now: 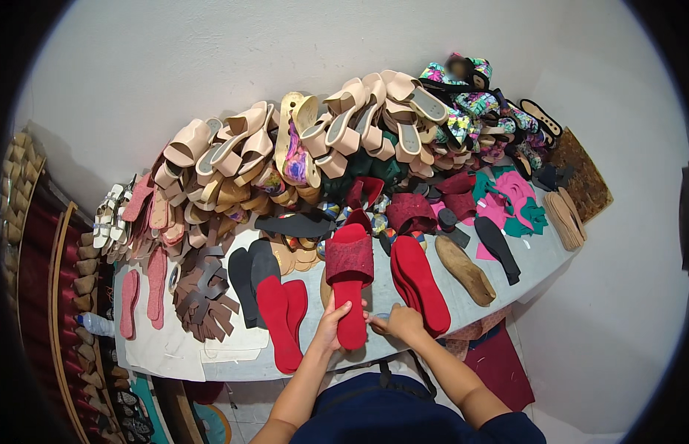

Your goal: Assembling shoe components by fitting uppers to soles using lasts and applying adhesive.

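Note:
My left hand point(330, 324) grips the heel end of a red slipper point(351, 311), its thumb lying on the red insole. The slipper has a wide, dark red patterned strap and points away from me. Close to its heel on the right is my right hand point(405, 323), with curled fingers and the fingertips near the slipper's edge. Whatever those fingers hold, if anything, is too small to make out. Stacked red soles point(424, 288) lie just right of the slipper, and another pair of red soles point(278, 325) lies to its left.
Beige heeled sandals point(344, 122) are heaped along the back of the table point(374, 348). A wooden shoe last point(465, 272) and a black sole point(497, 248) lie to the right. Brown strap pieces point(203, 296) sit left, near black soles point(244, 288). Pink and green scraps point(511, 200) lie at right.

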`<state>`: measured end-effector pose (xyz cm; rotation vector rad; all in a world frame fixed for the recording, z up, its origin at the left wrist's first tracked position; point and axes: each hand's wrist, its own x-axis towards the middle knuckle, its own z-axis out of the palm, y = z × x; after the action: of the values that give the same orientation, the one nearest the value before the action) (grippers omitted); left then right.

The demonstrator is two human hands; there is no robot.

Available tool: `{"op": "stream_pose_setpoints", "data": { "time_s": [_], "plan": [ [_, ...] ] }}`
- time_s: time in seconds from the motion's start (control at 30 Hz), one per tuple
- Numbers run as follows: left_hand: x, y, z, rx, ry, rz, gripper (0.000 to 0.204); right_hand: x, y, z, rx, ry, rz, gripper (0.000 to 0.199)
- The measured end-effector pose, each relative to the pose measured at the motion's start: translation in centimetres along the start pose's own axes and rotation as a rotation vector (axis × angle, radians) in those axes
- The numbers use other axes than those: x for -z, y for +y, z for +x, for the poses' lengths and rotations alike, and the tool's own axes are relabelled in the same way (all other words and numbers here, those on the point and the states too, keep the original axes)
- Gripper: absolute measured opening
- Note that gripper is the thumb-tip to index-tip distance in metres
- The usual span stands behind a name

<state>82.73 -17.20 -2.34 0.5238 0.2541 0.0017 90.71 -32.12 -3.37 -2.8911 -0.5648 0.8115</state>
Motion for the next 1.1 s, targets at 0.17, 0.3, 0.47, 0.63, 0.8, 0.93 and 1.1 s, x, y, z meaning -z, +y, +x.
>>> {"op": "stream_pose_setpoints", "data": {
  "time_s": [0.17, 0.3, 0.47, 0.63, 0.8, 0.93, 1.1],
  "plan": [
    [0.0, 0.0, 0.1, -0.011, 0.022, 0.005, 0.047, -1.5, 0.7, -0.6, 0.205, 0.278, -0.002, 0.047],
    [0.4, -0.5, 0.0, 0.007, 0.032, 0.027, 0.045, 3.2, 1.7, -1.8, 0.239, 0.816, -0.076, 0.065],
    [-0.8, -2.1, 0.4, 0.006, 0.013, 0.003, 0.043, 4.5, 4.4, 0.9, -0.084, 0.283, 0.046, 0.096],
    [-2.0, -4.0, 1.1, 0.004, 0.039, 0.043, 0.043, 4.0, 10.2, 5.4, 0.248, -0.123, 0.649, 0.098],
    [-3.7, -6.5, 2.2, -0.032, 0.077, 0.031, 0.046, 4.9, 9.4, 3.7, 0.109, -0.061, 1.230, 0.095],
    [-3.9, -9.3, 3.9, -0.115, 0.131, 0.041, 0.041, 3.1, 12.0, 3.1, -0.026, -0.318, 1.539, 0.099],
    [-3.9, -11.8, 5.2, -0.179, 0.131, -0.050, 0.035, 3.5, 12.1, 3.3, 0.036, -0.450, 1.498, 0.081]
  ]
}}
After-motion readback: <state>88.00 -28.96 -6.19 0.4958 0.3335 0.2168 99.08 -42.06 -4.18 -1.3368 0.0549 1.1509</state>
